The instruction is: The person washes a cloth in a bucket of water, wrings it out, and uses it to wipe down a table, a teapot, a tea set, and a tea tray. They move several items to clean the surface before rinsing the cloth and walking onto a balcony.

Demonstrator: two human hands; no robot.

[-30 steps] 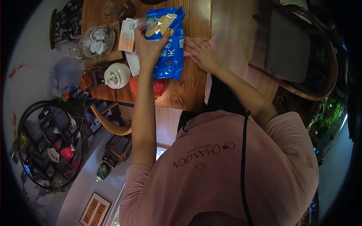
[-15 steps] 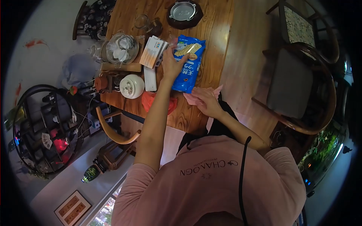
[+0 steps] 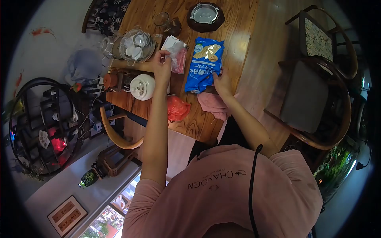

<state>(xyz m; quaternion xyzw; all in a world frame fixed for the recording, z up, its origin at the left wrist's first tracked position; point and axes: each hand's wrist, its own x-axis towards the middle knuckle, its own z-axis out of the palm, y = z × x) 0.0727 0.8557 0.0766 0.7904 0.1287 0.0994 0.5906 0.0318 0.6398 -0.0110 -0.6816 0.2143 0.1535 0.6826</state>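
My left hand [image 3: 162, 65] is closed, pinching the top of a clear plastic packet [image 3: 179, 61] with something pink inside. The packet lies partly over a stack of printed cards or small boxes [image 3: 171, 43], covering much of it. To its right is a blue cracker bag [image 3: 205, 65] with crackers pictured on the front. My right hand [image 3: 223, 83] grips the bag's lower right edge, thumb on top and the other fingers partly hidden. Just below the bag, a crumpled pink cloth [image 3: 213, 105] rests near the table edge.
A red plastic bag [image 3: 178, 108] and a white round jar [image 3: 142, 87] sit at the left. Beyond them are a glass bowl with cups [image 3: 135, 45], a glass pitcher [image 3: 173, 27] and an ashtray [image 3: 204, 14]. Wooden chairs [image 3: 307, 95] stand to the right.
My left hand has moved left off the cracker bag and now holds the clear packet over the cards. My right hand has gone from the pink cloth up to the bag's edge.
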